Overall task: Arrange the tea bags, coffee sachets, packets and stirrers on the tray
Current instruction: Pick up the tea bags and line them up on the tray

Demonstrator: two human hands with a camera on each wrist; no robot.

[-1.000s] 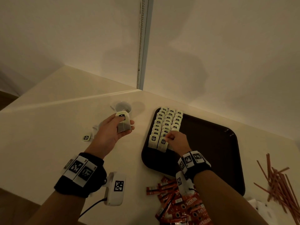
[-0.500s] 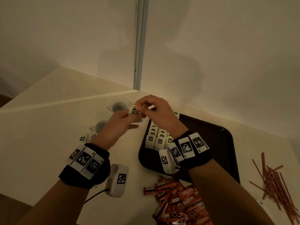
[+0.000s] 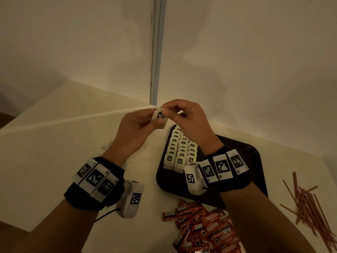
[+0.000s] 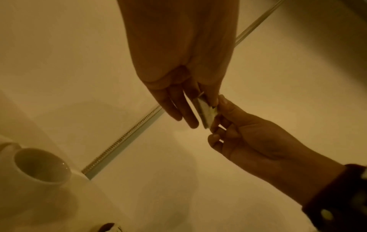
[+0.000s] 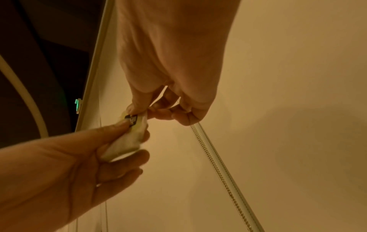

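Both hands hold one white tea bag [image 3: 160, 117] with a black label in the air above the tray's far left corner. My left hand [image 3: 155, 122] grips its body between thumb and fingers. My right hand [image 3: 168, 111] pinches its top edge. The left wrist view shows the tea bag [image 4: 206, 113] edge-on between my left hand [image 4: 190, 113] and my right hand [image 4: 218, 114]. In the right wrist view my right hand [image 5: 147, 112] pinches the tea bag [image 5: 129, 138] held by my left hand [image 5: 127, 130]. Three rows of tea bags [image 3: 180, 150] stand on the dark tray [image 3: 242, 148].
Red coffee sachets [image 3: 206, 229] lie in a heap on the counter in front of the tray. Loose brown stirrers [image 3: 308, 203] lie to its right. A white cup [image 4: 39, 164] stands on the counter to the left. Walls meet in a corner close behind.
A second ago my right hand was at the tea bag rows and my left held the tea bag alone. The right hand came over and pinched it; both hands then rose slightly.
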